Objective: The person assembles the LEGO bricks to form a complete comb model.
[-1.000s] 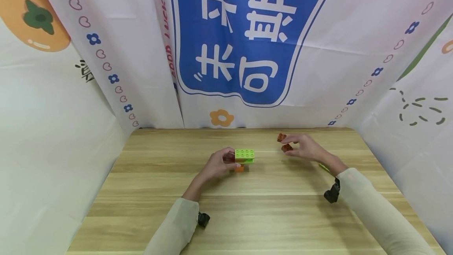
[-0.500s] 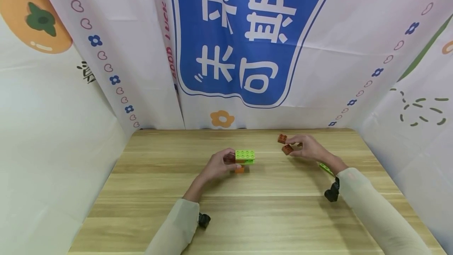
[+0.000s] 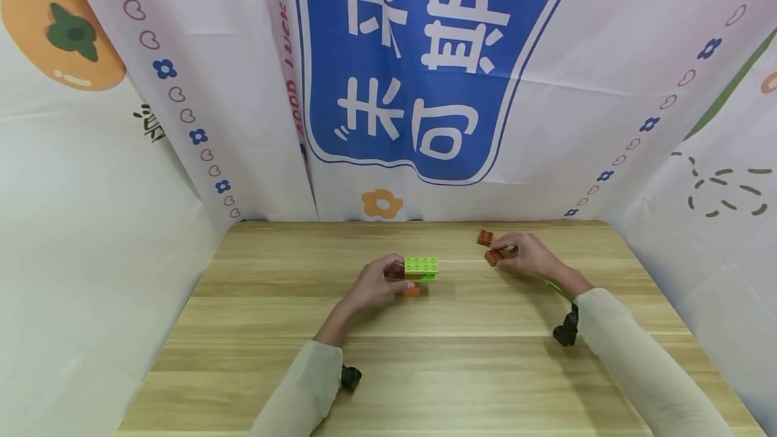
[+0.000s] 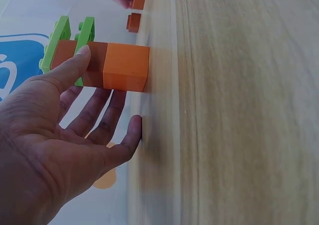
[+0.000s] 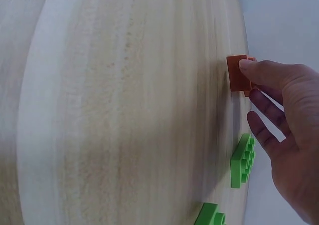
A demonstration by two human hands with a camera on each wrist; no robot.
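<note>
In the head view, my left hand (image 3: pixel 371 282) grips a stack of toy building bricks near the middle of the table. Two bright green studded plates (image 3: pixel 421 265) alternate with brown bricks (image 4: pixel 93 63) in it. An orange brick (image 4: pixel 125 67) forms its bottom, close to the tabletop. My thumb presses the near side of the stack, with the other fingers behind it. To the right, my right hand (image 3: pixel 529 255) pinches a brown brick (image 5: pixel 238 74) at the table surface, thumb on one face. A second brown brick (image 3: pixel 485 237) lies just behind that one.
A green studded plate (image 5: pixel 241 160) lies on the table beneath my right hand, with another green piece (image 5: pixel 209 215) partly in view nearer the wrist. Printed cloth (image 3: pixel 546 154) hangs behind the wooden table (image 3: pixel 461 369) and on both sides.
The fingertips of my right hand have drawn slightly right, showing more of the brown brick. My left hand and its stack have stayed in place.
</note>
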